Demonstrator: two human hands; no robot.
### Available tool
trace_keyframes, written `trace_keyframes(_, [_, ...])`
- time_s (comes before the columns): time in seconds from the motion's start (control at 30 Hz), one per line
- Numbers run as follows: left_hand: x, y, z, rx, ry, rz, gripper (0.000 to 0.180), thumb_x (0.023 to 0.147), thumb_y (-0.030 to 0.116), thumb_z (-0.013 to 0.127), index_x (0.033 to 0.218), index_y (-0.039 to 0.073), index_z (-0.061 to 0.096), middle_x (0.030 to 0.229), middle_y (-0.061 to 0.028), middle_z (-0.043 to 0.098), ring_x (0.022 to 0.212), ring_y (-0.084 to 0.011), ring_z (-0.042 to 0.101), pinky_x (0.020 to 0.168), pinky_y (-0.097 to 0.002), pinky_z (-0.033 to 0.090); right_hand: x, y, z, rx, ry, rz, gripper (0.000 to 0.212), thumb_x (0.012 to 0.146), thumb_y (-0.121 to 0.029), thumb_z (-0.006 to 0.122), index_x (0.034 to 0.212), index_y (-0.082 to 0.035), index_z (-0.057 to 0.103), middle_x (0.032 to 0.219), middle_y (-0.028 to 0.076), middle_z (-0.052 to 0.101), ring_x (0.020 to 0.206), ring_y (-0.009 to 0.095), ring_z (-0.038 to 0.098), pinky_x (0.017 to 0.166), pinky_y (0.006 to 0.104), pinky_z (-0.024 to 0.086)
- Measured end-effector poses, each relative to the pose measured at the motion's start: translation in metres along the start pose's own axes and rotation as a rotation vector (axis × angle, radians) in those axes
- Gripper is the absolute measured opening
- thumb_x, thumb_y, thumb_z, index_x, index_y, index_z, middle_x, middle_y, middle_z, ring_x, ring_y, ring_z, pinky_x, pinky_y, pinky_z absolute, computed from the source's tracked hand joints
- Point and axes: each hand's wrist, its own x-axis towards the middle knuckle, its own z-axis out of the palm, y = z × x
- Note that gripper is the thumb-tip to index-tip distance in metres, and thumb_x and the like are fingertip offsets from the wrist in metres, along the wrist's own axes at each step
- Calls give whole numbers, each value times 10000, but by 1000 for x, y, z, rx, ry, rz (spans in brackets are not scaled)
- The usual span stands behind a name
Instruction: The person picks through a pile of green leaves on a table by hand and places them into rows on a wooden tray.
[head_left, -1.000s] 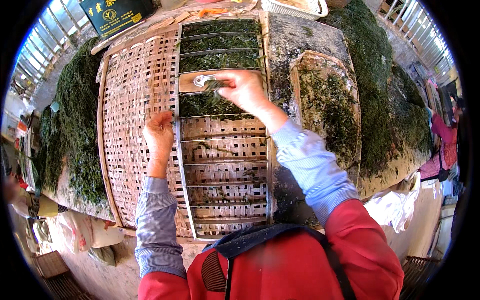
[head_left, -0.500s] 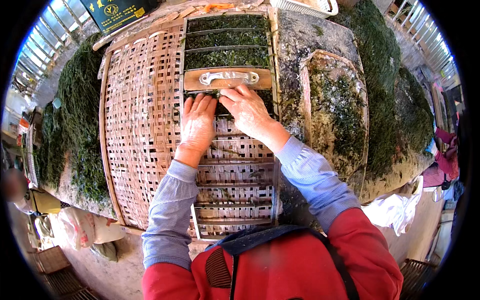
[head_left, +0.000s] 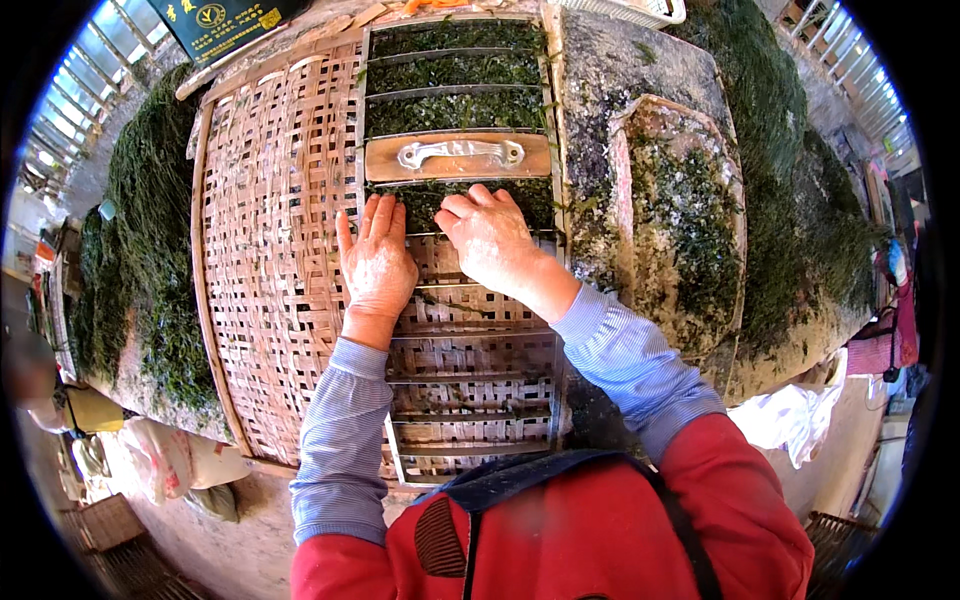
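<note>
A long metal frame (head_left: 556,225) with crossbars lies over a woven bamboo tray (head_left: 262,240). Its far slots hold a layer of dark green shredded seaweed-like strands (head_left: 460,72). A wooden block with a metal handle (head_left: 462,156) rests across the frame. Just on the near side of the block, my right hand (head_left: 492,238) presses its bent, slightly parted fingers on the greens in one slot. My left hand (head_left: 378,262) lies with fingers stretched at the left rail and the left end of that slot, holding nothing. Bamboo weave shows through the nearer slots.
Right of the frame, a shallow tray (head_left: 690,235) of green bits lies on a stained board. Heaps of green strands stand at the left (head_left: 155,220) and right (head_left: 765,180). A dark green box (head_left: 225,28) and a white basket (head_left: 640,10) are at the far edge.
My left hand has moved left and nearer to me, away from the right hand, and its fingers have spread. My right hand has shifted slightly; the block stays in place on the frame.
</note>
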Motion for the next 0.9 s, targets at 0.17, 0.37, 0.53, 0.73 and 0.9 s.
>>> trace_keyframes(0.17, [14,-11,-16,-231,-98,36,444,662,0,568,1104,30,595,1218,-112,546,1140,-268,510,989,-410,379,36,17,-43,219,170,112,221,794,-116,595,1010,-86,627,1004,64,616,910,215,591,809,389,487])
trace_keyframes(0.37, [23,-39,-58,-618,140,-115,426,683,-98,505,1086,-5,606,1133,-157,595,1045,-285,585,938,-329,453,56,36,-36,8,53,72,192,826,-203,621,986,-99,603,902,62,629,838,234,609,845,403,458])
trace_keyframes(0.53, [8,-35,-54,-446,251,-62,553,686,104,760,1200,57,562,1265,-120,512,1193,-278,476,990,-378,417,23,22,-36,-14,189,-47,117,804,-218,644,790,-102,651,701,82,614,592,195,635,535,371,550])
trace_keyframes(0.73, [35,6,-33,-290,-80,255,918,507,198,829,1310,38,415,1371,-122,416,1303,-305,340,1063,-459,261,8,47,4,-1,630,-182,421,700,-401,653,909,-37,610,968,92,521,976,242,469,827,396,407])
trace_keyframes(0.9, [28,12,-3,-153,-14,280,898,636,160,770,1371,51,267,1406,-122,364,1333,-303,293,1085,-481,206,-3,50,0,84,245,-34,694,749,-522,612,1137,45,508,1160,148,468,1166,285,389,988,440,341])
